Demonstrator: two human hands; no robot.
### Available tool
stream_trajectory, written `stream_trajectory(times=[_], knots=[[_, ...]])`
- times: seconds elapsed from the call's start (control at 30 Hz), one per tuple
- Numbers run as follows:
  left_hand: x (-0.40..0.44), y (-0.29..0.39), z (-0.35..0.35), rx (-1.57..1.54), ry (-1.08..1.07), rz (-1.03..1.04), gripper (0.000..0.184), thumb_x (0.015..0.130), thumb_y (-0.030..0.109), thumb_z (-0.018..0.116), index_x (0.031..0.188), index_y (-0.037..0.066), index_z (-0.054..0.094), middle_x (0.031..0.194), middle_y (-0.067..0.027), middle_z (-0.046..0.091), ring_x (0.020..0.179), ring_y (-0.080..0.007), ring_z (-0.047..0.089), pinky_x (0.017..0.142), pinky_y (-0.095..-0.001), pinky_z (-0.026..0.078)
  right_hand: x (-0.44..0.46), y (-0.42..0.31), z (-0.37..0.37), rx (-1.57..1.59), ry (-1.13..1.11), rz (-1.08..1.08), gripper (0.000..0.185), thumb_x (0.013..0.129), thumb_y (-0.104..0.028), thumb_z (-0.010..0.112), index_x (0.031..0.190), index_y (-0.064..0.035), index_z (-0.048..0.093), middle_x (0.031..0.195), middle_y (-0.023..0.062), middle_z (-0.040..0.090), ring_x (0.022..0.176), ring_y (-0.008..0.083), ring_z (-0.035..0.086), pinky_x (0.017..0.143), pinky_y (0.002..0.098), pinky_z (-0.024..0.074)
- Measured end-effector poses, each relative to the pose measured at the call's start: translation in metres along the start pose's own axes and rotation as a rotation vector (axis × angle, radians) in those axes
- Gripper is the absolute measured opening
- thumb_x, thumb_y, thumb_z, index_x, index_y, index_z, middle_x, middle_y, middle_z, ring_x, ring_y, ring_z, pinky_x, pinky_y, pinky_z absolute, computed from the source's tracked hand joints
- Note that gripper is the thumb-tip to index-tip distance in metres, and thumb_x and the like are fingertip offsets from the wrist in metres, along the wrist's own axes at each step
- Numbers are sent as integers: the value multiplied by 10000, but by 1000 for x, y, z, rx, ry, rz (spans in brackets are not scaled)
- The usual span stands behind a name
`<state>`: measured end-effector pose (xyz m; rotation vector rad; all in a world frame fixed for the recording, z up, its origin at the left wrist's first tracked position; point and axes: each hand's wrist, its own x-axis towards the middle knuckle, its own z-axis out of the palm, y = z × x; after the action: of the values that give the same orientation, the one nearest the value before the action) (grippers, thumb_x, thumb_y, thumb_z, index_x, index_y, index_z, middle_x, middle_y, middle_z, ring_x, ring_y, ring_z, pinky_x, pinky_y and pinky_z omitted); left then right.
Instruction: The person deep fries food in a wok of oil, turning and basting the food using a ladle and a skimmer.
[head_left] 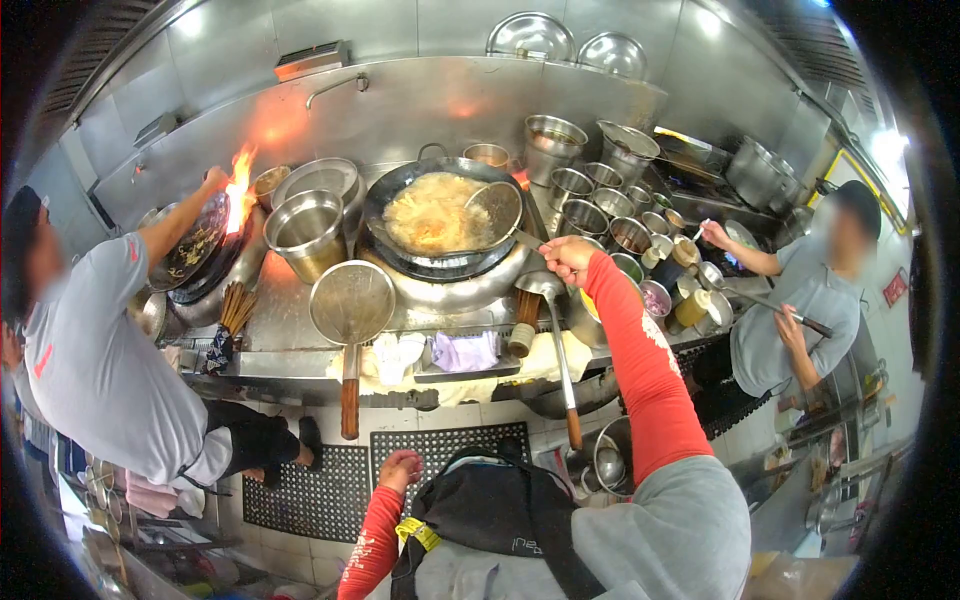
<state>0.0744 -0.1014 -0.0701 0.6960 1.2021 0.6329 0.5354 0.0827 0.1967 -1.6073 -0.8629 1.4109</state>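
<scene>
A large black wok (376, 205) in the middle holds bubbling oil with golden food in it. My right hand (570, 260), in a red sleeve, is closed round the handle of a round strainer (497, 210), whose bowl dips into the wok's right side. Low in front of the counter hangs my left hand (402, 470), fingers curled, touching no tool. A wooden-handled mesh strainer (352, 303) rests at the counter's front, left of centre. To the right of it, a ladle (560, 345) lies with its handle over the edge.
At the left, a co-worker (120, 340) holds a wok (190, 240) beside tall flames (240, 190). Another co-worker (810, 290) stands at the right with a long ladle. Metal pots (553, 145) and sauce containers fill the right counter. A steel pot (305, 235) stands left of the wok.
</scene>
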Motion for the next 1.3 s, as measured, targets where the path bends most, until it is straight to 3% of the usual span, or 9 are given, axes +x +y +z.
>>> stream_trajectory(times=[0.23,0.53,0.67,0.87,1.07,1.27,1.3], knots=[[-8,-14,-12,22,-6,-7,195,832,116,523,1006,38,560,920,-68,631,788,-161,600,653,-301,489,-15,-3,17,-37,50,-49,163,785,11,508,941,-35,492,568,36,502,347,82,370,283,254,247],[4,-14,-14,93,-57,40,205,830,119,519,1014,39,563,917,-68,633,789,-158,602,640,-290,488,-25,-19,32,-481,256,-154,389,804,-62,456,1191,-78,494,636,51,559,403,133,462,342,287,352],[10,-7,-9,44,-44,19,208,847,123,511,1025,26,556,922,-75,629,789,-163,601,640,-292,493,-29,-23,33,-482,268,-168,430,791,-52,459,1220,-65,484,631,55,559,401,128,458,343,285,351],[10,9,-1,4,-95,30,204,853,121,509,1024,19,551,923,-83,627,793,-169,604,642,-305,498,-35,-17,30,-222,206,-175,413,779,-43,481,1189,-2,465,611,55,540,366,101,404,331,266,329],[7,26,8,9,-92,35,200,846,107,515,1020,17,553,921,-91,626,797,-172,601,637,-300,496,-32,-6,34,-73,194,-173,421,779,-27,502,1196,0,456,604,57,532,337,90,374,306,256,292],[-1,58,7,6,-58,169,172,855,92,504,1000,11,547,917,-92,628,792,-164,599,636,-277,493,-47,-8,47,-345,221,-235,393,807,-38,452,1198,-26,495,614,59,537,347,97,397,318,272,335],[-1,62,3,15,-55,220,167,857,87,502,997,9,547,915,-93,629,789,-162,599,635,-272,493,-49,-11,49,-410,228,-236,374,800,-37,447,1168,-34,518,631,78,555,379,136,441,351,297,368]])
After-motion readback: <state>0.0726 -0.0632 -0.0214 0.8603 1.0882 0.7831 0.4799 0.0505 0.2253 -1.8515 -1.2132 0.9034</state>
